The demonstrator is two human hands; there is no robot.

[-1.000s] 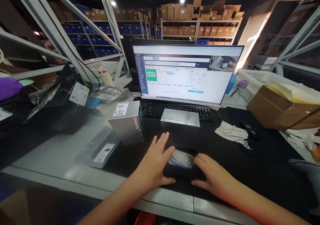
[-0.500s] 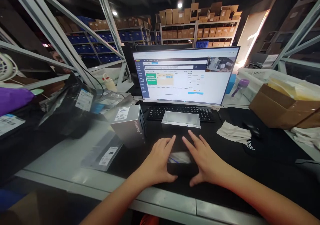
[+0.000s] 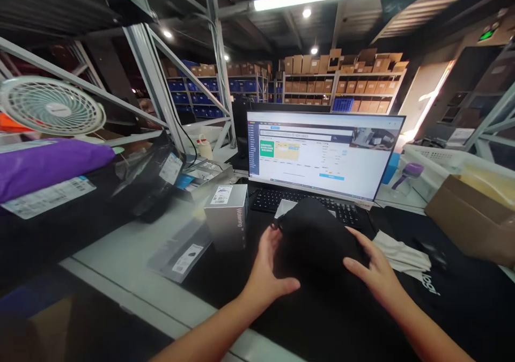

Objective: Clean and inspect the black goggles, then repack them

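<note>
A black soft object (image 3: 317, 238), rounded like a pouch or cap, is raised above the black desk mat between my hands. My right hand (image 3: 372, 263) grips its right side, thumb in front. At its left side is my left hand (image 3: 271, 273), thumb spread away and fingertips near a small dark loop; whether they pinch it is unclear. Left of my hands stands a grey box (image 3: 227, 222) with a white label on top. A flat grey packet (image 3: 181, 252) with a label lies beside it. Behind the black object, a white tray-like piece (image 3: 285, 207) is partly hidden.
A monitor (image 3: 317, 158) and keyboard (image 3: 265, 198) stand behind. To the right are a pale cloth (image 3: 402, 255), a mouse (image 3: 432, 252) and a cardboard box (image 3: 470, 217). Black bags (image 3: 151, 179), a purple package (image 3: 52, 163) and a fan (image 3: 52, 107) are at left.
The black object now rises between my hands, and my right hand has closed on it. The view has tilted up and turned left, bringing the fan into fuller view.
</note>
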